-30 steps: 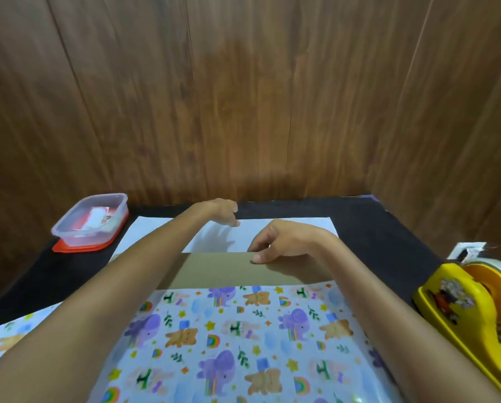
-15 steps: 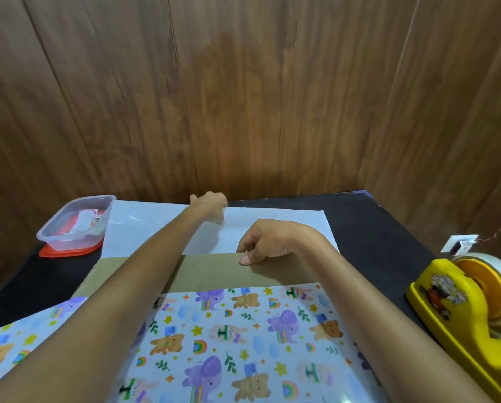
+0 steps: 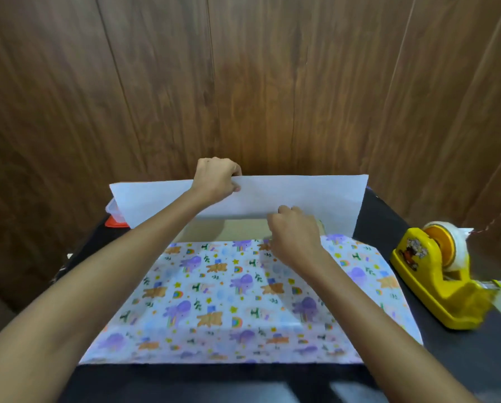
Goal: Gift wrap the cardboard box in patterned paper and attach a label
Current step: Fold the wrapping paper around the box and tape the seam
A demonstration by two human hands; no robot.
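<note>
I see the patterned paper spread print-up across the middle of the frame on the dark bench. It has a pale ground with purple and orange animal figures, rainbows and stars. Its far flap stands up across the upper centre, plain white underside toward me, with the top edge pinched by the left hand. Between the printed part and the raised flap I can make out a strip of the brown cardboard box, lying flat and otherwise covered.

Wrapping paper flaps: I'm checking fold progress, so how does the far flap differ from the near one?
The far flap stands raised, white side showing; the near flap lies flat, pattern up. The left hand grips the far flap's top edge; the right hand rests at the near flap's edge. Both seem one sheet.
</note>
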